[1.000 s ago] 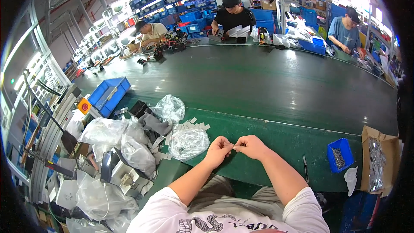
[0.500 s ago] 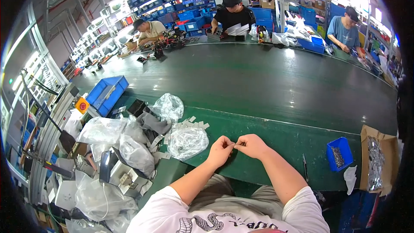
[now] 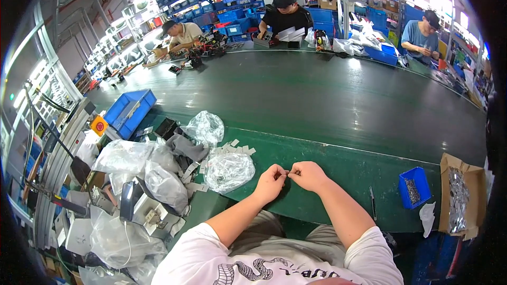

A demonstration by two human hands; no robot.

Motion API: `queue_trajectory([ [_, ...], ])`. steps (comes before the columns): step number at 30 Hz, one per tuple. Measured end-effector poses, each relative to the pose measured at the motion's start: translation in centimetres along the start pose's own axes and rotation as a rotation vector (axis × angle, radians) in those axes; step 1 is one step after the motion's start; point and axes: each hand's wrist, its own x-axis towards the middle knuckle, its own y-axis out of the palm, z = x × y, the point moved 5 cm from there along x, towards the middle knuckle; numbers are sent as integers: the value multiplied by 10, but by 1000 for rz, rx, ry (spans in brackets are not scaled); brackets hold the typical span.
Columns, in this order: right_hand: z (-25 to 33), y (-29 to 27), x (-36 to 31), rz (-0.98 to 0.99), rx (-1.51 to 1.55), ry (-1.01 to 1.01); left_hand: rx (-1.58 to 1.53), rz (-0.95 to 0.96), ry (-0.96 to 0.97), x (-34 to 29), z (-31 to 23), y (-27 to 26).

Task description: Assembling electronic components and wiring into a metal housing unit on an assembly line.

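Note:
Above the green bench [image 3: 338,206], my left hand [image 3: 271,182] and my right hand [image 3: 308,176] meet fingertip to fingertip. Both are closed in a pinch. Whatever sits between the fingers is too small and too hidden to name. Left of my hands lies a clear plastic bag [image 3: 229,171], with several small pale flat pieces [image 3: 235,149] along its far side. A thin dark pen-like tool [image 3: 373,203] rests to the right of my right forearm. Beyond it stands a blue bin [image 3: 414,187] with small metal parts in it.
A cardboard box [image 3: 478,200] with clear-wrapped silvery parts stands at the far right, near a white scrap [image 3: 428,218]. Plastic bags [image 3: 124,161] pile up on the left, below a blue crate [image 3: 130,113]. Across the dark conveyor belt [image 3: 296,95], three people work.
My two hands stay pinched together, with only slight finger movement. The view has shifted a little. Across the belt, the person at right has raised their hands slightly.

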Motion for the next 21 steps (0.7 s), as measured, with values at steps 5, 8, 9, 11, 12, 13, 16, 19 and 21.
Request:
queue_trajectory([
  [5,-4,2,1,3,-27,-13,15,3,-39,2,-2,2],
  [8,-3,5,2,42,-48,-3,20,-18,-38,1,-4,1],
  [9,-2,4,2,27,-51,-11,35,-9,-48,1,-3,1],
  [11,-1,4,2,12,-55,-19,49,0,-58,2,-4,1],
  [12,-1,4,2,7,-51,-21,42,7,-55,2,-5,1],
  [13,-1,4,2,1,-47,-21,34,14,-52,1,-6,2],
  [16,-4,4,2,9,-46,12,30,23,-64,0,-11,3],
  [19,-3,4,3,42,-60,19,45,20,-54,0,-10,2],
  [21,-4,4,3,41,-55,25,37,26,-60,1,-7,2],
])
